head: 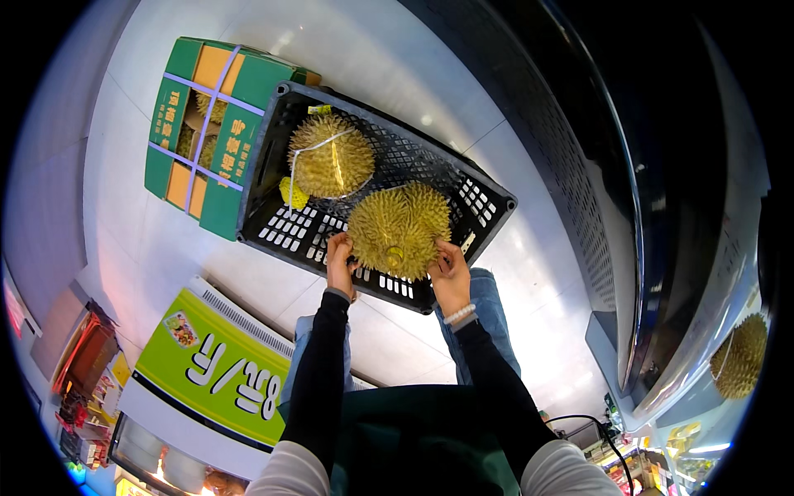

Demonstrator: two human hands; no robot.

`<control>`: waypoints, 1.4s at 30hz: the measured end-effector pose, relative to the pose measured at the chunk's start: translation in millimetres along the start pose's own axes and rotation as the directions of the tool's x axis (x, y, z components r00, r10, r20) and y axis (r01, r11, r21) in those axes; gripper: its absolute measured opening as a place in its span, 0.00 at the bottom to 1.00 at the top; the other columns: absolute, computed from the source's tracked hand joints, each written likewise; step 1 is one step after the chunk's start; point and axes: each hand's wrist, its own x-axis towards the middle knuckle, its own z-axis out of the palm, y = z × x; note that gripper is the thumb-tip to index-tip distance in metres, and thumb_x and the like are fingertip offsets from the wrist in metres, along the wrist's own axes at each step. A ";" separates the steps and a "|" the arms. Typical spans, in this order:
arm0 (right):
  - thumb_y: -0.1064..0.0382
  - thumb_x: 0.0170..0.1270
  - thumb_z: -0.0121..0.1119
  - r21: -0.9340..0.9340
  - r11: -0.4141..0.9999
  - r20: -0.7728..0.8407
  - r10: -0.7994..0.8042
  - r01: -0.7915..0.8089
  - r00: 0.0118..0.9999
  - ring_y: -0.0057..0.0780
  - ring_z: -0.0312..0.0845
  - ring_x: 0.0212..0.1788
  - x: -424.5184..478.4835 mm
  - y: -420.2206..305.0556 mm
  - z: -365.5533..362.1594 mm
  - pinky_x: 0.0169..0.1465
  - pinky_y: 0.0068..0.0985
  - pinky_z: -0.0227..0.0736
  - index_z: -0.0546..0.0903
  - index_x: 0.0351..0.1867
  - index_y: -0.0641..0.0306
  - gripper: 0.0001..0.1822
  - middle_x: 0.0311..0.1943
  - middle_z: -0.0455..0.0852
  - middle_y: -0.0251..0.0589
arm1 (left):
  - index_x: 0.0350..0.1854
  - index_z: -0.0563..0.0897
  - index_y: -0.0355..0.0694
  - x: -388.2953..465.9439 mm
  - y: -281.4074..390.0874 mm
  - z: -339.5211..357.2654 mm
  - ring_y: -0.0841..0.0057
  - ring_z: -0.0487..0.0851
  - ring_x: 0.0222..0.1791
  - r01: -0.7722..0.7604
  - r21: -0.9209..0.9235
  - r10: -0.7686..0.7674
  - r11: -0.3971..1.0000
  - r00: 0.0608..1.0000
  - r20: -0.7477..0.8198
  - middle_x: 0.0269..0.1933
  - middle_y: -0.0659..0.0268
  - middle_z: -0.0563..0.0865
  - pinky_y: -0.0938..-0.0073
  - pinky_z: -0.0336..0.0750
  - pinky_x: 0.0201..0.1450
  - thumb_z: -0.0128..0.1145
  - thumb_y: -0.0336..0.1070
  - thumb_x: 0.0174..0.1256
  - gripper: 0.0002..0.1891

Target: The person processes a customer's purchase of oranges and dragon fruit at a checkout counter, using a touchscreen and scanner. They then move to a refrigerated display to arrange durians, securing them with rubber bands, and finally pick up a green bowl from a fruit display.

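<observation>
A spiky durian is held between my two hands over the near side of a black plastic crate. My left hand grips its left side with bent fingers. Its right side is gripped by my right hand, which has a pale bead bracelet at the wrist. Farther back on the left of the crate lies a second durian with a white strap round it and a lengthwise yellow split or opening. A yellow foam net sits beside that durian. The fruit's underside is hidden.
A green cardboard box with purple straps, durians inside, stands against the crate's left end. A green-fronted cabinet bearing writing is at lower left. Large black curved equipment rises on the right, with another durian beyond it.
</observation>
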 end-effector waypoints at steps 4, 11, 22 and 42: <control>0.79 0.57 0.51 0.027 1.000 0.001 -0.010 0.010 1.000 0.28 0.67 0.58 -63.3 -42.4 -11.3 0.62 0.25 0.63 0.70 0.55 0.66 0.22 0.52 0.71 0.39 | 0.53 0.68 0.43 -67.8 35.6 0.6 0.78 0.73 0.40 -0.084 -0.136 0.091 0.987 0.994 0.053 0.45 0.64 0.75 0.78 0.69 0.40 0.48 0.37 0.61 0.17; 0.80 0.59 0.50 0.111 0.985 -0.053 -0.131 0.136 0.990 0.33 0.65 0.60 -193.5 -154.6 -55.3 0.63 0.27 0.62 0.70 0.55 0.68 0.21 0.54 0.67 0.42 | 0.54 0.68 0.40 -221.8 118.4 0.7 0.77 0.76 0.44 -0.088 0.006 0.086 0.996 0.987 0.137 0.48 0.63 0.75 0.73 0.72 0.46 0.51 0.33 0.61 0.18; 0.80 0.58 0.50 -0.036 0.968 -0.011 -0.249 0.248 0.968 0.33 0.66 0.59 -352.6 -334.7 -199.5 0.63 0.27 0.62 0.69 0.55 0.68 0.21 0.54 0.68 0.43 | 0.46 0.67 0.49 -464.1 224.3 68.3 0.73 0.71 0.46 0.010 0.013 -0.014 1.000 0.955 0.298 0.44 0.69 0.73 0.59 0.68 0.47 0.51 0.38 0.60 0.13; 0.75 0.62 0.45 0.110 0.800 -0.228 -0.558 0.591 0.798 0.30 0.59 0.63 -277.9 -417.2 -451.7 0.68 0.30 0.52 0.67 0.59 0.65 0.21 0.59 0.63 0.40 | 0.53 0.66 0.38 -531.4 237.7 380.5 0.72 0.71 0.52 -0.301 -0.317 0.433 0.899 0.708 0.558 0.53 0.62 0.69 0.68 0.65 0.58 0.47 0.26 0.57 0.19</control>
